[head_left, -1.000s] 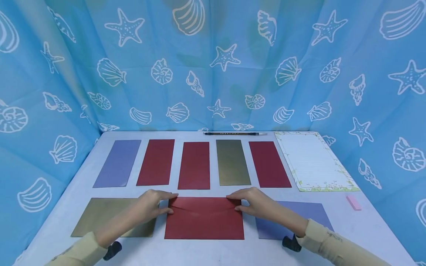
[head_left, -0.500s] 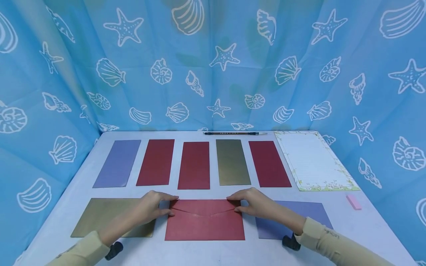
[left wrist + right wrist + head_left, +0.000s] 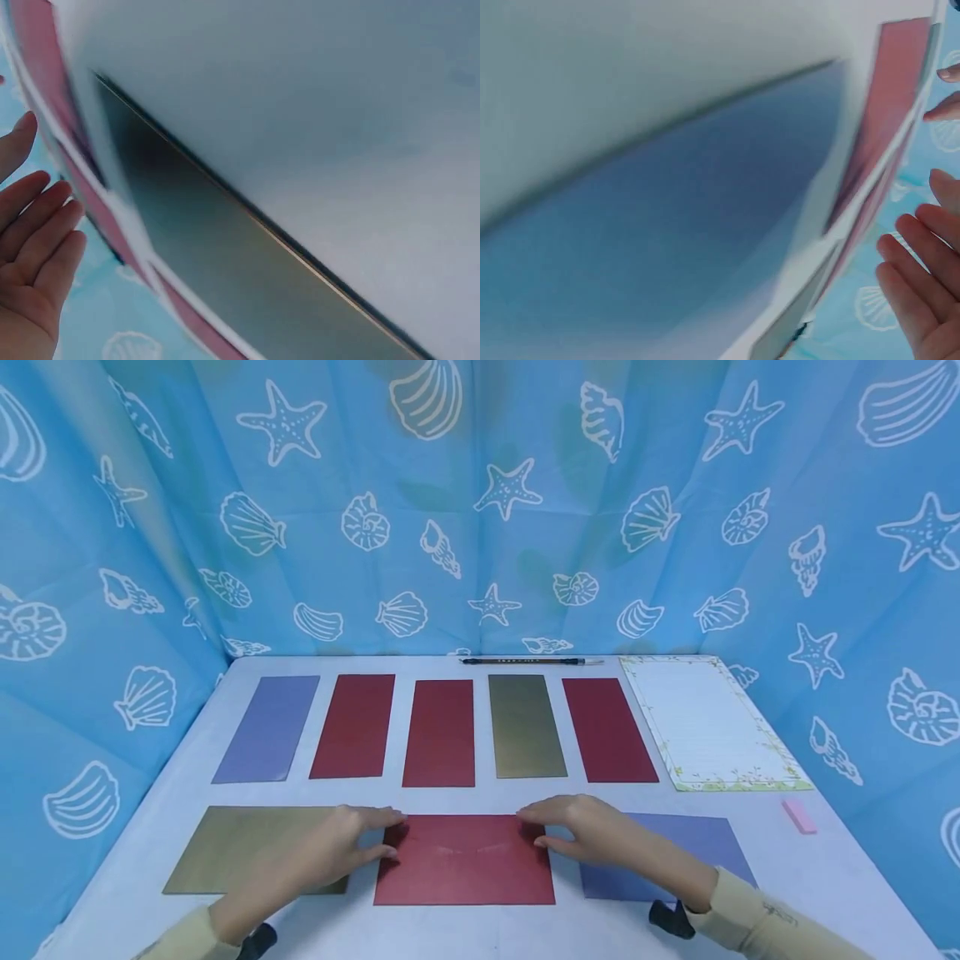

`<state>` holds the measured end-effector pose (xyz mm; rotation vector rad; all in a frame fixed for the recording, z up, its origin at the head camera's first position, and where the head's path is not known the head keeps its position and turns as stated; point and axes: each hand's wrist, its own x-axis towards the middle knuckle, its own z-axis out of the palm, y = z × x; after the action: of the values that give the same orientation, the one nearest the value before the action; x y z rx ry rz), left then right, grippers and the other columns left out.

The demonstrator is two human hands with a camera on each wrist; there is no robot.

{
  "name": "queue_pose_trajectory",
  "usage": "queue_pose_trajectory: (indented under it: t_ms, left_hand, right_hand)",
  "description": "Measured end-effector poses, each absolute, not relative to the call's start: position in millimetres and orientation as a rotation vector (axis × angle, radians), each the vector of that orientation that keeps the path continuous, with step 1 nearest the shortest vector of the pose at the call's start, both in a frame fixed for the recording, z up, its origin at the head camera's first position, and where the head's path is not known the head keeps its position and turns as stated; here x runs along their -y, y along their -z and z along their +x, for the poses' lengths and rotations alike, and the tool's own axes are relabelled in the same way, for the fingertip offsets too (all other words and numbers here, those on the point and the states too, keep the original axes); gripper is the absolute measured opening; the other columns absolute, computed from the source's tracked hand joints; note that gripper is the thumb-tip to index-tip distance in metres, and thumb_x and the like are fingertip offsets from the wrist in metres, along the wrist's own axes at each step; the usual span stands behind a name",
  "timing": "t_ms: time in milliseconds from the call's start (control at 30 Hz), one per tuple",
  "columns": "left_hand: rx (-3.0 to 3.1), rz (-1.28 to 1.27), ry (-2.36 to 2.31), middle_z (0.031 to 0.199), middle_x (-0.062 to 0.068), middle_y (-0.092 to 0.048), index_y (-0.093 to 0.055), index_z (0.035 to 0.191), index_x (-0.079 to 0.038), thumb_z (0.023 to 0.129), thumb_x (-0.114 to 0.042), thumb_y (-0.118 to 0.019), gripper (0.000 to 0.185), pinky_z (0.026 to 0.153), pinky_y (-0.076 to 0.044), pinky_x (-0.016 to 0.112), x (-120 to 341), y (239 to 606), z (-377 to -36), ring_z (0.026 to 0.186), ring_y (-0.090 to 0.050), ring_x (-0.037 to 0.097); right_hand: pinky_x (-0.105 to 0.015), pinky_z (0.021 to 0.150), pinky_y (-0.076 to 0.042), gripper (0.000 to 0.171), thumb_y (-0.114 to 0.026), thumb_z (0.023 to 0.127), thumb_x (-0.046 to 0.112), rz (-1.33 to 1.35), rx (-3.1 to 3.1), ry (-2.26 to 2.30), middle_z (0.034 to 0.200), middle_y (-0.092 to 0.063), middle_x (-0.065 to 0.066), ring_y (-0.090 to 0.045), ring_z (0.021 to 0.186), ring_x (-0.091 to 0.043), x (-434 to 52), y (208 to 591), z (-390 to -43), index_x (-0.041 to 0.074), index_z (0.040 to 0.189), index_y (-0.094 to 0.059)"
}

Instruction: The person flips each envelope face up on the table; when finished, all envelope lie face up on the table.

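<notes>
Both hands changed since a second ago: then they pinched the far corners of the red envelope (image 3: 464,860) with its flap raised; now the flap lies flat and the fingers are spread straight.

Item 1, left hand (image 3: 339,841): fingers extended and relaxed, gripping nothing, at the envelope's far left corner; contact cannot be told.
Item 2, right hand (image 3: 581,827): fingers extended, gripping nothing, at the far right corner.
Item 3, red envelope: front row, centre, flat on the tabletop (image 3: 840,877), between a gold envelope (image 3: 240,847) and a blue envelope (image 3: 675,852).

Surface and room: pale grey-white tabletop, closed in on three sides by a blue curtain (image 3: 480,510) printed with white shells and starfish. Back row, left to right: blue, red, red, gold and red narrow envelopes. To the right, a lined letter sheet (image 3: 705,722) with a floral border; near it, a pink eraser (image 3: 798,816). At the far edge, a brush pen (image 3: 531,661).

Obscured: the forearms cover part of the gold and blue envelopes. Both wrist views are blurred; they show only fingers, envelope edges and tabletop.

Writing: marks on the brush pen's barrel are too small to read.
</notes>
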<state>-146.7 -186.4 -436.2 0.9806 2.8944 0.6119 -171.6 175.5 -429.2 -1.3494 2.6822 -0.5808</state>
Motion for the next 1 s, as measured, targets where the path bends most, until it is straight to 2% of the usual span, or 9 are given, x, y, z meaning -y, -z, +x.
queue_pose_trajectory:
  t_ms: [167, 333, 633, 1000]
  left_hand:
    - [-2.831, 1.097, -0.583, 0.115, 0.007, -0.069, -0.067, 0.121, -0.004, 0.081, -0.023, -0.079, 0.046, 0.084, -0.054, 0.033, 184.7, 433.0, -126.8, 0.107, -0.065, 0.021]
    - [-2.771, 1.090, -0.593, 0.116, 0.005, -0.069, -0.067, 0.122, -0.005, 0.083, -0.024, -0.077, 0.045, 0.084, -0.054, 0.032, 185.4, 437.4, -115.2, 0.107, -0.065, 0.020]
    - [-2.794, 1.125, -0.588, 0.113, 0.006, -0.069, -0.068, 0.119, -0.004, 0.082, -0.023, -0.078, 0.042, 0.084, -0.054, 0.033, 184.8, 444.0, -114.9, 0.105, -0.066, 0.020]
    - [-2.787, 1.106, -0.657, 0.117, 0.002, -0.068, -0.067, 0.123, -0.007, 0.084, -0.028, -0.076, 0.046, 0.086, -0.053, 0.032, 192.6, 447.6, -114.0, 0.107, -0.065, 0.017]
  right_hand:
    - [-0.031, 0.086, -0.053, 0.040, -0.071, 0.089, 0.021, -1.387, -2.600, 0.503, 0.119, -0.067, -0.003, -0.063, 0.111, -0.016, -177.9, 426.1, -154.9, 0.007, 0.126, -0.065]
    - [-0.029, 0.087, -0.052, 0.041, -0.071, 0.089, 0.024, -1.397, -2.553, 0.463, 0.121, -0.066, -0.001, -0.062, 0.112, -0.013, -179.2, 430.0, -146.1, 0.009, 0.127, -0.064]
    - [-0.026, 0.086, -0.052, 0.041, -0.072, 0.088, 0.023, -1.380, -2.536, 0.451, 0.119, -0.067, -0.001, -0.063, 0.108, -0.012, -178.5, 435.6, -146.6, 0.008, 0.126, -0.065]
    - [-0.027, 0.087, -0.052, 0.042, -0.071, 0.089, 0.023, -1.354, -2.523, 0.501, 0.120, -0.067, 0.000, -0.063, 0.109, -0.012, -175.7, 432.6, -148.1, 0.008, 0.127, -0.064]
